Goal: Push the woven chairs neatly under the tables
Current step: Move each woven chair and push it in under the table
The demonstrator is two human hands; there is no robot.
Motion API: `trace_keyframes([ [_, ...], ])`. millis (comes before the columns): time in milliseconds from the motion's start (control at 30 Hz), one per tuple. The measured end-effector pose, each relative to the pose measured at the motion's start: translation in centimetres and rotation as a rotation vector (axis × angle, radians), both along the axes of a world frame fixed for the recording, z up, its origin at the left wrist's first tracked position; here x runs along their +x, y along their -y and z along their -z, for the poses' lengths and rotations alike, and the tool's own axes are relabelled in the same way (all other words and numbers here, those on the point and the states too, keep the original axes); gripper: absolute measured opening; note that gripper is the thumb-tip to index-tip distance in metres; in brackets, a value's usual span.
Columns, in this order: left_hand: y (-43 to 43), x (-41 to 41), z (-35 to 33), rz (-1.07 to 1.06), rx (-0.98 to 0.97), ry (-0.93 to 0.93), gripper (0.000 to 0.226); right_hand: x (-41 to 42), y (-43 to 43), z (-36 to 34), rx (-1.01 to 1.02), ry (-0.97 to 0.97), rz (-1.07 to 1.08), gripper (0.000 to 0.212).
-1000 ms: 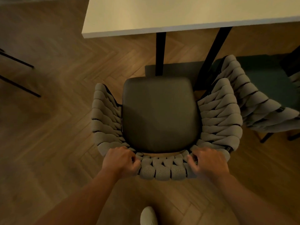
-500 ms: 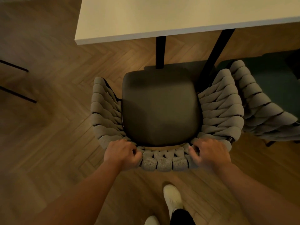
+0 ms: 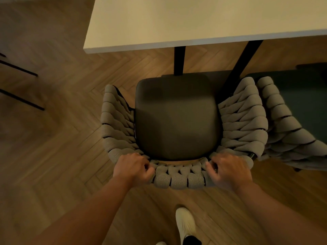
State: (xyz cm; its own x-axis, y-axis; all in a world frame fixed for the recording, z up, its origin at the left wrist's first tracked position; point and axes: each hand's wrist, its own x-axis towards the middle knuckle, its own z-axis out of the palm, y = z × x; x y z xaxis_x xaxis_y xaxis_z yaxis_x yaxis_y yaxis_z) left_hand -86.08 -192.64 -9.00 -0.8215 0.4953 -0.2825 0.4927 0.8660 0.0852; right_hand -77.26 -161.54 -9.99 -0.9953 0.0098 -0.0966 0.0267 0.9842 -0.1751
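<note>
1. left hand (image 3: 131, 169): knuckles up, fingers curled over the top rim of the woven chair (image 3: 178, 180) back, thumb on the side toward the middle.
2. right hand (image 3: 230, 171): mirrored pose, fingers curled round the same rim at its other end; slightly blurred.
3. Both level with each other, well apart.
4. left forearm (image 3: 88, 214): bare, reaching in from lower left, wrist straight.
5. right forearm (image 3: 276, 209): bare, reaching in from lower right.
6. One foot in a pale shoe (image 3: 185, 225), low between the arms.
</note>
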Motion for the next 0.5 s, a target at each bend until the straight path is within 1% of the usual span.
trace_keyframes([
  [100,-0.4,0.1,-0.6,-0.025,-0.044,0.055,0.052,-0.2,0.1,-0.5,0.015,0.080,0.007,0.046],
  [233,-1.0,1.7,-3.2,-0.044,-0.060,0.161,0.043,-0.3,0.9,-2.2,-0.023,0.305,0.011,0.044],
  [300,-0.6,3.4,-4.4,-0.044,-0.011,0.178,0.036,0.0,1.8,-3.8,-0.022,0.401,-0.010,0.045],
  [367,0.3,5.7,-5.8,-0.070,0.043,0.198,0.033,0.8,2.9,-5.7,0.014,0.482,-0.048,0.046],
  [433,1.7,8.1,-7.6,-0.195,0.099,0.351,0.036,1.5,4.1,-7.8,0.000,0.511,-0.063,0.043],
  [500,3.4,10.2,-9.8,-0.341,0.122,0.549,0.038,1.7,5.7,-9.8,-0.094,0.561,-0.066,0.038],
])
